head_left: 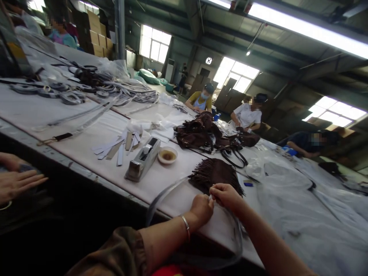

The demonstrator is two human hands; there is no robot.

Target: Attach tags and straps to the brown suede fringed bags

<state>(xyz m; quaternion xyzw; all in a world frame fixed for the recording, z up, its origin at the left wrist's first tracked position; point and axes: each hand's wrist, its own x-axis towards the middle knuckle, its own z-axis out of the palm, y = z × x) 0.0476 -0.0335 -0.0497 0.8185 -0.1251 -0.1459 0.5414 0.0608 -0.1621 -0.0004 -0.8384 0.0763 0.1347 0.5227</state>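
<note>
My left hand [202, 209], with a bangle at the wrist, is closed at the table's front edge. Against it, my right hand [225, 194] pinches with thumb and fingertips. Between them shows a small whitish bit of what looks like the plastic-wrapped strap [238, 234], which loops down over the table edge. Its other stretch runs left of my hands toward a dark brown fringed bag [220, 174], lying flat just beyond my fingers. The fingers hide most of the held part. A small blue object [248, 184] lies right of the bag.
Left of the bag stand a tape dispenser [143, 159] and a shallow bowl [167, 156] with brownish contents, near paper strips [119, 148]. Brown bags [198, 132] are heaped farther back. Wrapped straps [126, 92] pile up left. Plastic sheeting [276, 188] spreads right. Another person's hand [21, 182] is at far left.
</note>
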